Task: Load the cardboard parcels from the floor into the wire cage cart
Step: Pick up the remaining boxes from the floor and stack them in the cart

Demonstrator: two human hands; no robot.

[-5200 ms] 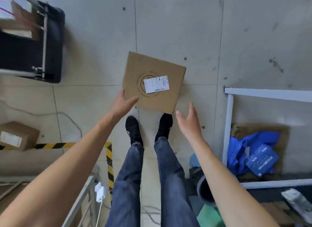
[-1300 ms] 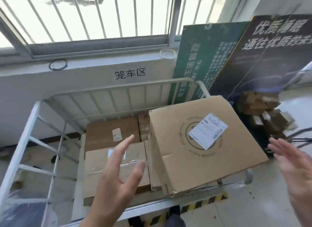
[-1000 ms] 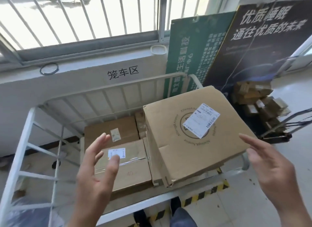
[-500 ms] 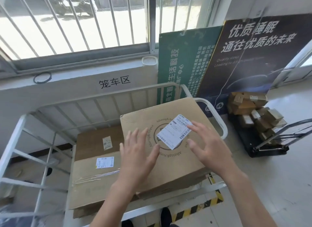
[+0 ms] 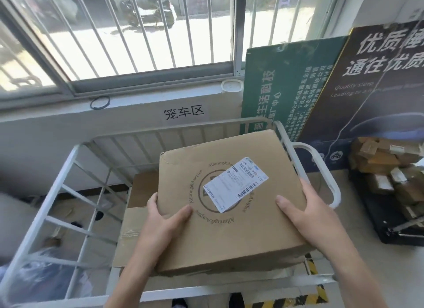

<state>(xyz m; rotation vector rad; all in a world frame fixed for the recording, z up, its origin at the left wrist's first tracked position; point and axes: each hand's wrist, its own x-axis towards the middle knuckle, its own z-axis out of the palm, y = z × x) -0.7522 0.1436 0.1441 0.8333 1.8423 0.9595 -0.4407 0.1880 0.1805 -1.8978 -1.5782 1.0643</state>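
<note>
Cage-cart bay, under the barred window: you hold one large cardboard parcel (image 5: 229, 239) dead ahead. Your left hand (image 5: 165, 216) grips its left edge and your right hand (image 5: 305, 206) its right edge, thumbs on top and fingers curled over the sides. Both hands sit at the near half, equally close. The parcel looks almost square, so no long axis stands out, and its white shipping label (image 5: 237, 184) faces up. It lies over the right half of the wire cage cart (image 5: 183, 130), its far right corner just beside the right rail. Whether its weight is already down cannot be told.

Count: one parcel in hand. Two more show in the cart to its left, a taped parcel (image 5: 130, 234) near and a brown parcel (image 5: 143, 188) behind it. A heap of small boxes (image 5: 385, 170), too jumbled to count, stands at far right.
</note>
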